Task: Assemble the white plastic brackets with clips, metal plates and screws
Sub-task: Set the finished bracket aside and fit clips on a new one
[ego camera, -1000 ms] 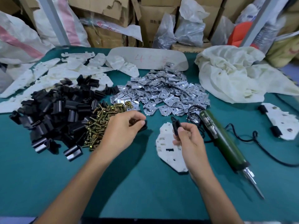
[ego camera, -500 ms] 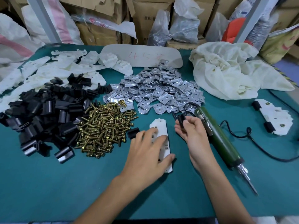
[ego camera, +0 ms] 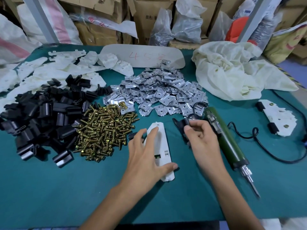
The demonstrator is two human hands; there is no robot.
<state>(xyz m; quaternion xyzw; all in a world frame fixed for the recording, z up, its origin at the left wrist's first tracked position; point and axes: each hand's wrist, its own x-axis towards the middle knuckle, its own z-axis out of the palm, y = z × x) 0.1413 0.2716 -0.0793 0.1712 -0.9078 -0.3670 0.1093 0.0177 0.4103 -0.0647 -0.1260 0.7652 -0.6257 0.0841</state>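
Far L: black clips [ego camera: 41, 117] in a heap. Next: brass screws [ego camera: 103, 131] piled. Centre: L hand [ego camera: 146, 156], fingers spread straight, pressing white bracket [ego camera: 162, 140] flat on green table [ego camera: 49, 188]; metal plates [ego camera: 161, 93] heaped behind. R hand [ego camera: 201, 140] pinching single clip [ego camera: 182, 125], just R of bracket. Green screwdriver [ego camera: 227, 140] lying beside; finished bracket [ego camera: 275, 118] far R.

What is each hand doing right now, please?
Left hand: open, fingers spread flat on the white bracket.
Right hand: closed, pinching a black clip.
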